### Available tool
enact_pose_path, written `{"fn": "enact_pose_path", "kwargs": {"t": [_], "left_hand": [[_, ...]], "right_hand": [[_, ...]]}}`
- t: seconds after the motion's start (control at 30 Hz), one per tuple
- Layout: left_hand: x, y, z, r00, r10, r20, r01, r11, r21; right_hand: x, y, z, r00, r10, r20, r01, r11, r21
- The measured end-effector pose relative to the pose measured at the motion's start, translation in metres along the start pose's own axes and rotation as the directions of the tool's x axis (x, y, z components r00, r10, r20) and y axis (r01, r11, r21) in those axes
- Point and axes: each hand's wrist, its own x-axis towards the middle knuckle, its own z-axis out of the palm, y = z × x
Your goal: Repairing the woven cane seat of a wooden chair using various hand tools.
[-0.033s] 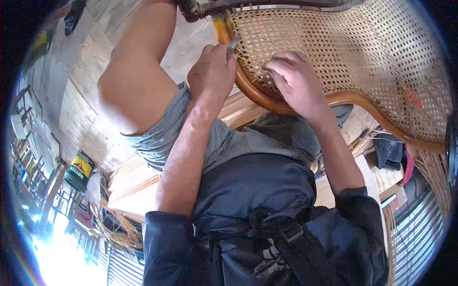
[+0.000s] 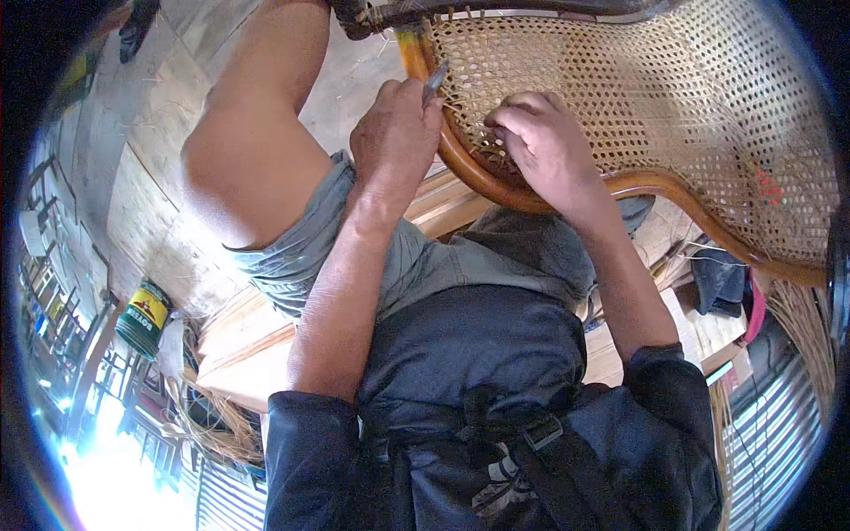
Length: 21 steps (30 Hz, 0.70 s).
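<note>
A chair part with woven cane mesh (image 2: 637, 97) in a curved, varnished wooden frame (image 2: 469, 168) lies across the upper right, over my lap. My left hand (image 2: 397, 133) is closed at the frame's left edge. From its fist sticks a small, grey metal tool with a pointed end (image 2: 435, 81); its lower part is hidden in the fingers. My right hand (image 2: 544, 146) is over the mesh by the lower left curve, fingers bent and pinched together. What the fingertips hold, if anything, is too small to tell. Loose cane ends (image 2: 500, 159) show beneath them.
A green and yellow can (image 2: 144, 319) stands on the wooden floor at the left. Cane strands (image 2: 226, 429) lie in a bundle at lower left; more hang at the right (image 2: 801, 319). Dark cloth (image 2: 719, 279) lies on the right. A dark rail (image 2: 531, 9) crosses the top.
Almost nothing differs. My right hand has shifted very slightly up and left over the mesh, and the tool in my left hand points a little higher.
</note>
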Motion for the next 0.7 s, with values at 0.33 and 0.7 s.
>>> {"fn": "enact_pose_path", "kwargs": {"t": [0.33, 0.7], "left_hand": [[0.019, -0.011, 0.005, 0.998, 0.058, -0.001, -0.058, 0.998, -0.024], [0.028, -0.017, 0.005, 0.998, 0.004, 0.063, 0.005, 0.989, -0.148]], "right_hand": [[0.027, -0.019, 0.031, 0.979, 0.091, 0.183, -0.035, 0.956, -0.293], [0.054, -0.026, 0.043, 0.939, 0.235, 0.253, -0.135, 0.924, -0.358]]}}
